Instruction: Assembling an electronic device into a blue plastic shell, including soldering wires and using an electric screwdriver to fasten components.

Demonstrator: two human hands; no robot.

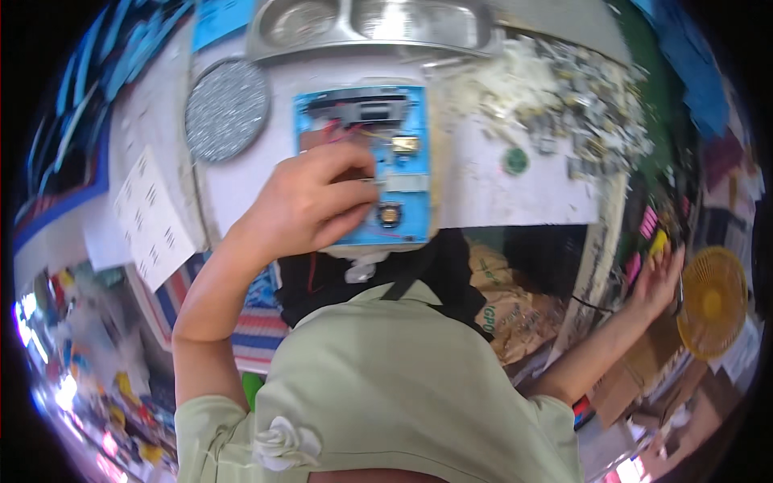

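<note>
A blue panel (366,232) with electronic parts and thin wires lies in front of me on the work table. My left hand (310,197) is over its left side, fingers curled and closed; whatever is between the fingertips is hidden. On the panel are a dark grey module (378,109) at the far end, a small brass-coloured metal part (405,145), a pale flat strip (403,183) and a round copper-centred part (390,214). Far to the right, my right hand (659,282) reaches out with fingers stretched, close beside a yellow handle-like thing (660,241).
A steel tray (342,42) with compartments stands at the back. Left of the panel is a round dish (228,109) of small silvery pieces. A heap of small metal parts (596,105) covers the back right. A yellow basket (713,302) sits beside my right hand.
</note>
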